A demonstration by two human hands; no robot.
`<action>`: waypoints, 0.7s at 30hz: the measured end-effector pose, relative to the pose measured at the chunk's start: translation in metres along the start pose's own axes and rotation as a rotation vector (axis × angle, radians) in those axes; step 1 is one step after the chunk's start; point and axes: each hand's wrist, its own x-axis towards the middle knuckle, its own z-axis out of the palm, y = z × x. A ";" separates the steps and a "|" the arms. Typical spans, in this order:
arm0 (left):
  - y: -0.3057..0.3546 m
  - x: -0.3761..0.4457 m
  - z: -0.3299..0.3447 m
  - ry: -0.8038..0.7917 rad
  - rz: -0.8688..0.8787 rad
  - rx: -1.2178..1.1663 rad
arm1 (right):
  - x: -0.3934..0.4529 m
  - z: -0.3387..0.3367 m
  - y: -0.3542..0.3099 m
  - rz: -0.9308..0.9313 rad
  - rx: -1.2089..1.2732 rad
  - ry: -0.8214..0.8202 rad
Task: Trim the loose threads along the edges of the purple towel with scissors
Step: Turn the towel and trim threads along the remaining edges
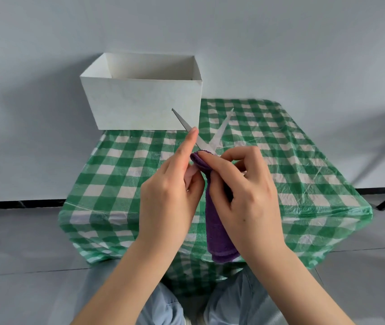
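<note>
Purple towel point(217, 233): draped and gripped in left hand point(170, 198), forefinger extended. Scissors point(206, 139): held by right hand point(245, 198), blades spread wide above checked tabletop point(304, 165).

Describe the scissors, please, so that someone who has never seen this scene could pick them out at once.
Start at the table with the green-and-white checked cloth and find the two hands above its middle. The scissors rise from between the hands, above the purple towel. They are the only metal thing there: two pale blades spread in a wide V, pointing toward the white box.
</note>
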 end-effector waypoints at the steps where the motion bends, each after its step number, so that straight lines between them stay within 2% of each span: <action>1: 0.000 0.001 -0.001 0.002 -0.021 -0.003 | 0.000 0.001 -0.001 0.002 0.012 -0.003; 7: -0.001 0.001 0.001 -0.033 -0.014 0.066 | -0.002 0.005 0.002 0.050 0.011 0.041; 12: -0.001 0.000 0.003 -0.054 0.005 0.132 | 0.002 0.001 0.000 0.121 0.135 0.083; 17: 0.001 -0.002 0.007 -0.033 0.008 0.086 | 0.005 0.005 -0.003 0.098 0.055 0.047; 21: 0.004 0.001 0.006 -0.020 -0.011 0.063 | 0.003 0.007 -0.001 0.126 0.111 0.081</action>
